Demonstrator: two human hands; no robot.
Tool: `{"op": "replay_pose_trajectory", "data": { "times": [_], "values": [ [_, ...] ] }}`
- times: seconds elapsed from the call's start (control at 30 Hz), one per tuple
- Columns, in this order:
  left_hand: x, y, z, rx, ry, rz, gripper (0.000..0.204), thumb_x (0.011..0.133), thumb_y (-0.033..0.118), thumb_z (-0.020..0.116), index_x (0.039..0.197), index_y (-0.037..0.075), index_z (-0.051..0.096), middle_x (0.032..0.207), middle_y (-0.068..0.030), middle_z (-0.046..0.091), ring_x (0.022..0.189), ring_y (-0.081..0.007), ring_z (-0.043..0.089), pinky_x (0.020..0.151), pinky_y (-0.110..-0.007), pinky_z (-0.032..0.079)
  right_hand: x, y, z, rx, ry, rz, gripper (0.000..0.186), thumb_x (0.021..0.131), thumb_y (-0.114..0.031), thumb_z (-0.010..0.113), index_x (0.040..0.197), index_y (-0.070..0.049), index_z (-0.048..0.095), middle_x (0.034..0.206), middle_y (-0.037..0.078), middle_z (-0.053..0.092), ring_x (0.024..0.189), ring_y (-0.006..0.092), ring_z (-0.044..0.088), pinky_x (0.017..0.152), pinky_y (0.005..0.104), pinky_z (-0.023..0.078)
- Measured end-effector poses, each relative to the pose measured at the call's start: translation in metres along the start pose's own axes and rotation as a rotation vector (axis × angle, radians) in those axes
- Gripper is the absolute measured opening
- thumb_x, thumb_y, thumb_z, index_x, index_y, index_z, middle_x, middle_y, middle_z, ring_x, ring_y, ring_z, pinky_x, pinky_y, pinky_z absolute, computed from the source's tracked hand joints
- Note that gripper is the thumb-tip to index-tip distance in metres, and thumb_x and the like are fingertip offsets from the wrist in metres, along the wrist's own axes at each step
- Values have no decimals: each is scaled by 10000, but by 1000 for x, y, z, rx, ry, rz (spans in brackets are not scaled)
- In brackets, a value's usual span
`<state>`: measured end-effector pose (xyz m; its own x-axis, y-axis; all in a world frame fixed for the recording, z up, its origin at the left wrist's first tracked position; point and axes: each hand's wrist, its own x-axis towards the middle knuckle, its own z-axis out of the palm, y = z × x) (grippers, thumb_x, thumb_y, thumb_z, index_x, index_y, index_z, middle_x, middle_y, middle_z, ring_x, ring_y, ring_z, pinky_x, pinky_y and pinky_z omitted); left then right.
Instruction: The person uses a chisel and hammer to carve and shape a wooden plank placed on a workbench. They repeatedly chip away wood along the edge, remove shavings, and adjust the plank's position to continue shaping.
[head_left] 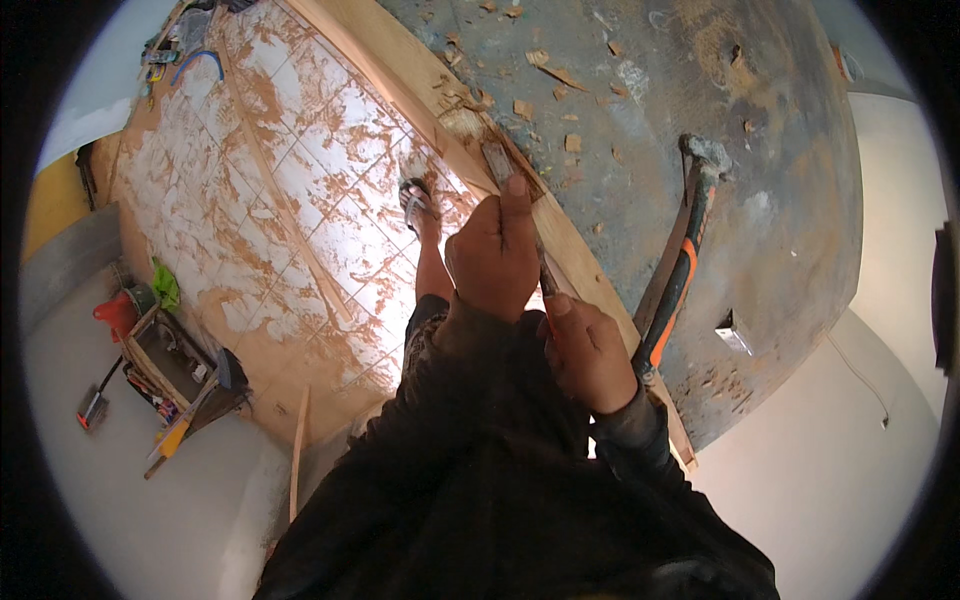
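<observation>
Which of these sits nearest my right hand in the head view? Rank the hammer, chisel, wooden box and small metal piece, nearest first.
1. Chisel: its handle is in the right hand.
2. Hammer: just right of that hand, on the worktop.
3. Small metal piece: farther right, past the hammer.
4. Wooden box: far left.

Black and orange run down the hammer [678, 284] here, dull grey on the chisel blade [496, 158], pale yellow along the plank [573, 252], brown blotches over the blue-grey tabletop [790, 260], reddish-brown streaks across the white, gridded floor [330, 215]!
</observation>
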<state>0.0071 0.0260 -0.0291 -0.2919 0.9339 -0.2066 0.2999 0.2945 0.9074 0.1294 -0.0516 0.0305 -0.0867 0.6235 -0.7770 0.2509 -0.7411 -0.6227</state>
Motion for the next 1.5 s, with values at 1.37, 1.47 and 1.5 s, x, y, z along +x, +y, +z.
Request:
{"op": "replay_pose_trajectory", "data": {
  "times": [1.37, 1.47, 1.5],
  "values": [
    [-40, -4, 3, -249, -186, -136, 396, 1076, 281, 480, 858, -6, 643, 634, -127, 603, 592, -203, 632, 566, -363, 474, -56, -3, -18, -281, 224, -200, 430, 996, -147, 588, 1401, -2, 566, 741, 129, 596, 704, 195, 603, 697, 310, 471],
    [-40, -1, 7, -230, -180, -206, 413, 1086, 291, 472, 837, -10, 606, 605, -72, 537, 556, -140, 518, 540, -337, 434, -54, -10, -24, -277, 194, -172, 421, 1003, -152, 587, 1393, 6, 571, 744, 109, 596, 719, 189, 605, 713, 312, 479],
    [-43, 2, 6, -290, -149, -189, 419, 1088, 295, 471, 830, -9, 599, 601, -60, 522, 551, -127, 492, 533, -329, 423, -58, -7, -26, -276, 184, -197, 418, 1004, -153, 588, 1390, 4, 574, 744, 106, 596, 716, 189, 603, 712, 315, 479]
  ]
}}
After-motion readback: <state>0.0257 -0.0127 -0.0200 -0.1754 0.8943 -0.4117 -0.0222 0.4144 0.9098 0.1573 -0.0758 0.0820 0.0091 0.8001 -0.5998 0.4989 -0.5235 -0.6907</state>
